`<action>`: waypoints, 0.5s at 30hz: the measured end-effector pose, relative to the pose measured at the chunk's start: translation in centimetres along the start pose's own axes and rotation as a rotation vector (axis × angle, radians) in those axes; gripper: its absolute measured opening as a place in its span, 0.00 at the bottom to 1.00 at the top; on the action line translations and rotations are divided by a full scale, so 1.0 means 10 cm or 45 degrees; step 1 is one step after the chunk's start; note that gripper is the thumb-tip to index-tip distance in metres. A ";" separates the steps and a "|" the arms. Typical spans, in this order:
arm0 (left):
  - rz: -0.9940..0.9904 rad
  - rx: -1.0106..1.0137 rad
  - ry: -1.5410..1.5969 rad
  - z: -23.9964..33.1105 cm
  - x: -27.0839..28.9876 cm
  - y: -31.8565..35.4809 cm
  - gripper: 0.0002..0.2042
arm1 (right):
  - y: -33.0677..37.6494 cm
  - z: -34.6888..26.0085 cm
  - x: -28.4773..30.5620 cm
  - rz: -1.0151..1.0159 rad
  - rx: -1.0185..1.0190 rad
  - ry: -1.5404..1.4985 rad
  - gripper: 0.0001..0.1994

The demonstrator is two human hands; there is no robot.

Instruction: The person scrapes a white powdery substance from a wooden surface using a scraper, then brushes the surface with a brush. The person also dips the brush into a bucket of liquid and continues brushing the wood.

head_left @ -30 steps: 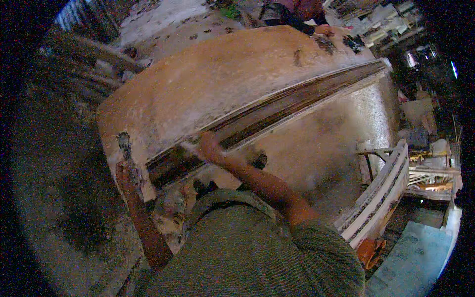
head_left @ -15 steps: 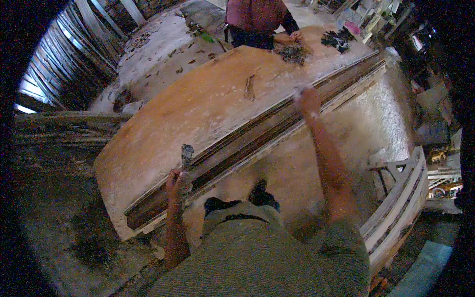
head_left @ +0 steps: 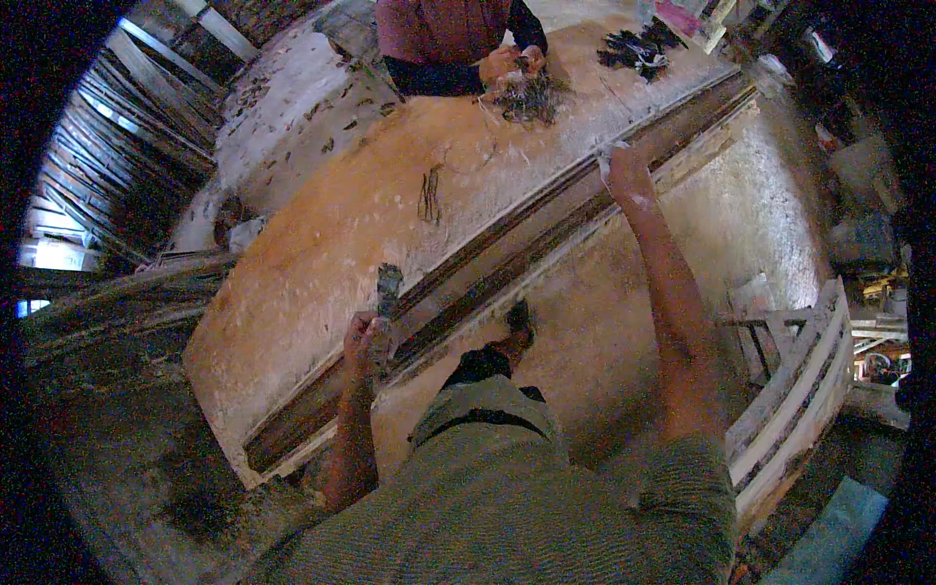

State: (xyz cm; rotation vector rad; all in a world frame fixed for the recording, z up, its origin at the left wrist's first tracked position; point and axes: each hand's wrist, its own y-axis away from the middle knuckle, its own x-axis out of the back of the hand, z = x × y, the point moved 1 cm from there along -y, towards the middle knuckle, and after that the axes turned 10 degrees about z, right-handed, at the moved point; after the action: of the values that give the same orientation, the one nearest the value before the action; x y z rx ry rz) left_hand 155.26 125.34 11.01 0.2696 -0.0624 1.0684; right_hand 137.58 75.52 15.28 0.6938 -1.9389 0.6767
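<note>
My left hand (head_left: 362,336) is closed around a flat, grey-crusted strip-like tool (head_left: 389,283), held upright over the near part of a long brown grooved mould (head_left: 517,255). I cannot make out the tool's exact kind. Farther along the mould, my right hand (head_left: 632,180) is closed on a small whitish, rag-like wad (head_left: 606,164). It presses at the mould's far edge, and white residue marks the fingers. The mould runs diagonally from near left to far right, with dark lines along its length and pale crust on its edges.
A broad orange-brown board (head_left: 292,283) lies under the mould. Across it, a person's hands (head_left: 512,68) handle a tangle of fibres (head_left: 529,100). A dark bundle (head_left: 639,51) sits at the far right. A slatted wooden frame (head_left: 795,390) stands near my right.
My right hand has shifted toward the mould's far edge, and the wad shows more clearly. My left hand keeps the tool at about the same place. The whole view has shifted slightly.
</note>
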 end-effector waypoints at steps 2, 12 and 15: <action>0.012 0.080 0.144 0.04 -0.21 -0.14 0.07 | 0.12 -0.21 0.06 0.041 0.130 -0.220 0.14; 0.078 0.285 0.168 0.53 -1.15 -0.71 0.06 | 1.06 -0.02 0.02 -0.345 0.251 -0.813 0.10; 0.047 0.297 0.148 0.50 -1.24 -0.73 0.07 | 0.39 1.17 0.65 -0.006 -0.011 -0.235 0.10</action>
State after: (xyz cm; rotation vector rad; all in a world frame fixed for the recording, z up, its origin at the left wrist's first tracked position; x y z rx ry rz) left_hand 156.04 110.12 12.21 0.4174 0.1630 1.1273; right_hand 125.41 68.81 15.64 0.7778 -2.1064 0.6191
